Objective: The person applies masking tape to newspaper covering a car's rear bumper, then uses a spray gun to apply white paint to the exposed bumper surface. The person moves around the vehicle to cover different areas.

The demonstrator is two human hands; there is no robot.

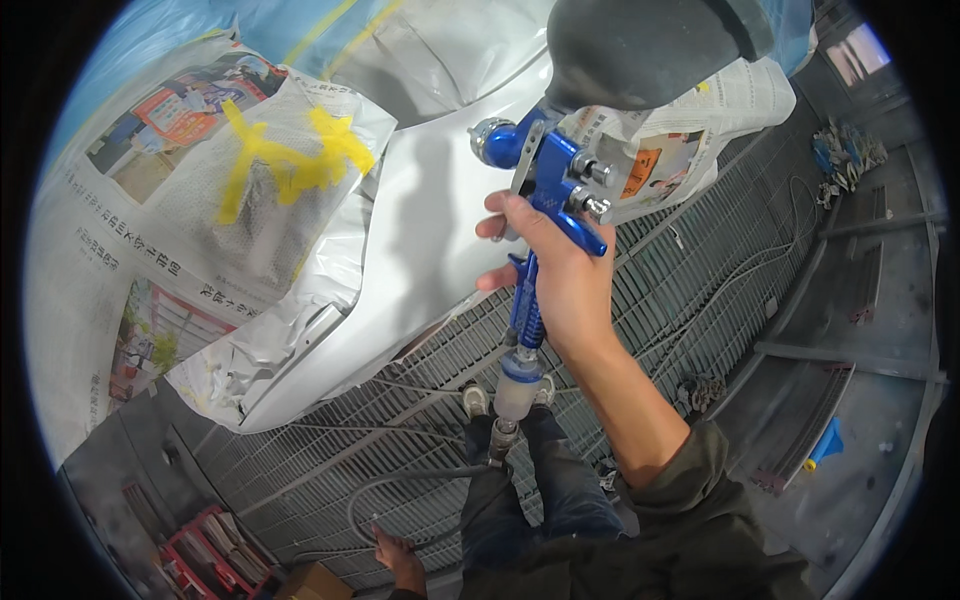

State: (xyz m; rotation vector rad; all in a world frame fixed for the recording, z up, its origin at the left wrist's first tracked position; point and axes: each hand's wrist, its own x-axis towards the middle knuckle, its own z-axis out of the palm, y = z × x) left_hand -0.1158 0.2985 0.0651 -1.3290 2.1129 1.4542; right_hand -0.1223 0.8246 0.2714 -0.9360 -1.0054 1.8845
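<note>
Head view, metallic blue spray gun [556, 175], dark cup [640, 60], right grip [565, 265] wrapped round handle [528, 312], left grip [398, 556] pinching hose [420, 472]

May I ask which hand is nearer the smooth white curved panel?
Right: the right hand, gripping the blue metal spray gun, is near the edge of the white panel; the left hand is lower, farther off, holding a grey hose.

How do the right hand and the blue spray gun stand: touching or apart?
Touching. The head view shows the right hand wrapped around the blue spray gun, with fingertips showing past its other side.
</note>
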